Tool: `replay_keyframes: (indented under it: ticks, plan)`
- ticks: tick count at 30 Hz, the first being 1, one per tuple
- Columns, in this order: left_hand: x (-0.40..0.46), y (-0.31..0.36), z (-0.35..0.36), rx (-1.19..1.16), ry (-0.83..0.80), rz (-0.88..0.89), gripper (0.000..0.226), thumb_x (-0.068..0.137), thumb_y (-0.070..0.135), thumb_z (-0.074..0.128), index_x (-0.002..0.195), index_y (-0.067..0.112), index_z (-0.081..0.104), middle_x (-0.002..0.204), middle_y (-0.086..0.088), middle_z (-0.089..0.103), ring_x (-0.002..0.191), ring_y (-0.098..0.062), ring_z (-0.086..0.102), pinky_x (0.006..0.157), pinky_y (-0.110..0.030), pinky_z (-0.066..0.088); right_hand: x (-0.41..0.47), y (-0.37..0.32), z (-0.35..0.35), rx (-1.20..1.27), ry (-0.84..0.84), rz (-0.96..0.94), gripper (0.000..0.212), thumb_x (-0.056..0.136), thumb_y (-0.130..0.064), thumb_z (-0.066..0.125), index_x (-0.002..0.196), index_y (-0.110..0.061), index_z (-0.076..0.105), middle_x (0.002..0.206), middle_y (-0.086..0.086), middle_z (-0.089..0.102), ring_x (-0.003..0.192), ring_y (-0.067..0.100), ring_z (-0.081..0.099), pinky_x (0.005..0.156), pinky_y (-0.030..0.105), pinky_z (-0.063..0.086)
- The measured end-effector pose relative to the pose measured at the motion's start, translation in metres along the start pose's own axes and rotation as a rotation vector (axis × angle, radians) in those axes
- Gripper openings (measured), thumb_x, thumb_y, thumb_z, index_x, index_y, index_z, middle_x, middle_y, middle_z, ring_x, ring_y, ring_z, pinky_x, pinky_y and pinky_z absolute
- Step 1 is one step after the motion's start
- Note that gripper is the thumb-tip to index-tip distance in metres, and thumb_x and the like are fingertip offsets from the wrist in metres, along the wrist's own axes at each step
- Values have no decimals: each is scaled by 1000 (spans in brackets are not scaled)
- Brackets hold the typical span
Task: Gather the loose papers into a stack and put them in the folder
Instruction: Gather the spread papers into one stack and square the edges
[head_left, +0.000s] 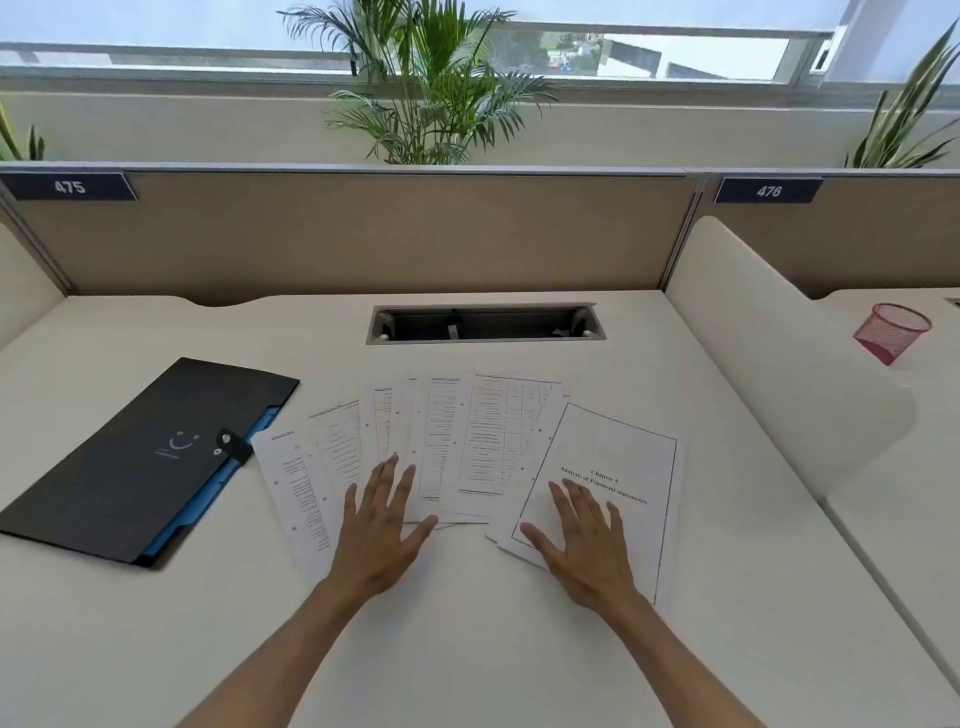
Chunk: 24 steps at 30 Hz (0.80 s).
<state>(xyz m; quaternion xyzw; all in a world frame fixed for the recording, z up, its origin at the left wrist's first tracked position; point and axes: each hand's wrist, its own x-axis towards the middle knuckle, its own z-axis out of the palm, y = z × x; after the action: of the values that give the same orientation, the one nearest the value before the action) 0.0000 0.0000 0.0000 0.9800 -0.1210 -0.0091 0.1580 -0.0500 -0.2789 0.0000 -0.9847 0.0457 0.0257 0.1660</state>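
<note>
Fanned white printed paper sheets (467, 447) are lying mid-desk; the black snap-flap folder (140, 457) is sitting closed at nine o'clock. Left hand (376, 535) and right hand (584, 545) are pressing flat, fingers splayed, gripping nothing. Thin, floppy, slippery sheets probably need squeezing inward by their outer edges.

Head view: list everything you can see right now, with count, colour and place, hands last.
Printed paper sheets: about seven, white, fanned across the desk centre.
Title page reading "Chapter": one, white with black border, right end of the fan.
Black snap-tab folder: one, black with blue inner edge, closed, left of the papers.
White desk: one, under everything.
Grey cable tray slot: one, desk rear.
Tan partition panel: behind the desk, tags 475 and 476.
Red mesh basket: one, neighbouring desk, right.
Green palm plants: three, behind the partition.
Left hand: flat on the sheets, fingers spread.
Right hand: flat on the title page.
</note>
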Motion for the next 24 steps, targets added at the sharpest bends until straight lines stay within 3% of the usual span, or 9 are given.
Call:
replay_keyframes:
  ticks: [5, 10, 14, 20, 24]
  plan:
    - [-13, 0, 15, 36, -44, -23, 102, 72, 82, -9, 156, 27, 10, 165, 2, -6, 151, -13, -9, 120, -44, -8, -7, 4, 11, -15, -35, 8, 85, 88, -77, 15, 157, -27, 15, 167, -5, 9, 154, 11, 4, 123, 43, -5]
    - [-24, 0, 26, -3, -79, -27, 93, 78, 79, 3, 156, 27, 7, 165, 4, -4, 151, -12, -8, 121, -44, -9, -6, 7, 15, -49, -36, -4, 88, 86, -78, 13, 157, -26, 15, 167, -4, 6, 154, 12, 3, 123, 43, -4]
    - [-23, 4, 26, -9, -59, -23, 103, 72, 82, -8, 156, 25, 11, 165, 3, -1, 151, -12, -6, 120, -44, -9, -6, 7, 16, -55, -27, -6, 86, 88, -77, 15, 157, -26, 15, 167, -4, 8, 154, 13, 5, 123, 43, -3]
    - [-12, 19, 20, -77, 78, 20, 76, 87, 63, 24, 149, 21, 34, 160, 0, 26, 150, -17, 17, 122, -45, 1, -6, 12, 6, 9, 114, 103, 78, 92, -71, 29, 155, -25, 23, 165, -3, 21, 152, 15, 18, 123, 42, 8]
    - [2, 37, 21, -81, 106, 76, 61, 92, 54, 40, 144, 21, 42, 157, 0, 31, 148, -18, 21, 123, -46, 4, -12, 22, -1, 72, 189, 249, 74, 93, -64, 40, 153, -22, 30, 162, 0, 28, 150, 18, 23, 122, 43, 15]
